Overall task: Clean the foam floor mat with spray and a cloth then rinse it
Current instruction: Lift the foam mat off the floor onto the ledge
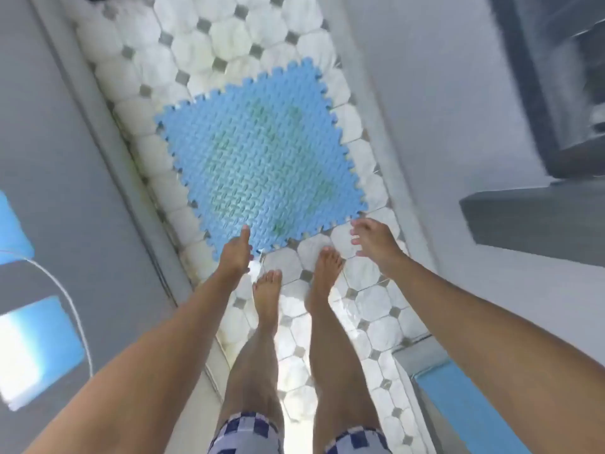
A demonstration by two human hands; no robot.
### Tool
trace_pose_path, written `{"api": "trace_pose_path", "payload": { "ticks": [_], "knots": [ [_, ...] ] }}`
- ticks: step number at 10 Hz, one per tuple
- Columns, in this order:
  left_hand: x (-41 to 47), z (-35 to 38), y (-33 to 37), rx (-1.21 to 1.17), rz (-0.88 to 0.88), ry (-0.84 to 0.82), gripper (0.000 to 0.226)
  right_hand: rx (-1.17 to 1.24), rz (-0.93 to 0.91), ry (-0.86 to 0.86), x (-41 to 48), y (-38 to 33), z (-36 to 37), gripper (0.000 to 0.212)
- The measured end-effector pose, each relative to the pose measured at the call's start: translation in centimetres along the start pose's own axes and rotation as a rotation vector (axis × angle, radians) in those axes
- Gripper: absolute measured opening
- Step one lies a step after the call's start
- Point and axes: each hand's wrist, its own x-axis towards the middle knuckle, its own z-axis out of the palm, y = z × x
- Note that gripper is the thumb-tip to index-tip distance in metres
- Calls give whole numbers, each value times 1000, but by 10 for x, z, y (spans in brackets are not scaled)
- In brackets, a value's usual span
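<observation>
A blue foam floor mat (262,158) with jagged interlocking edges lies flat on the white tiled floor (376,322), turned like a diamond. Greenish smears show across its middle. My left hand (235,253) reaches down to the mat's near corner, thumb up, fingers hidden behind it near the edge; whether it grips the mat is unclear. My right hand (373,239) hovers just right of the near corner, fingers spread, holding nothing. No spray bottle or cloth is visible.
My bare feet (294,290) stand on the wet-looking tiles just before the mat. Grey walls close in on both sides, forming a narrow strip. A dark ledge (537,217) juts out at right. Blue panels (39,348) show at left and lower right.
</observation>
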Motion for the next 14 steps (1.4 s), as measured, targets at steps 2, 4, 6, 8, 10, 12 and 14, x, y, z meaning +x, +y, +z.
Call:
{"api": "trace_pose_path", "payload": {
  "ticks": [2,4,6,8,10,12,14],
  "knots": [
    [109,50,-73,-23,-194,-2,31,-99,176,-88,128,81,39,15],
    [196,88,-116,-10,-249,13,42,-191,218,-62,206,135,65,21],
    [231,113,-110,20,-318,-10,47,-141,264,23,253,158,77,39],
    [260,116,-116,-7,-311,5,48,-204,158,-44,276,155,101,55],
    [283,119,-143,-186,-344,44,73,-118,174,38,285,159,114,24],
    [212,106,-97,-587,-442,-51,70,259,303,164,261,139,106,52],
    [155,89,-83,-1014,-433,86,88,620,277,178,196,85,82,24]
  ]
}}
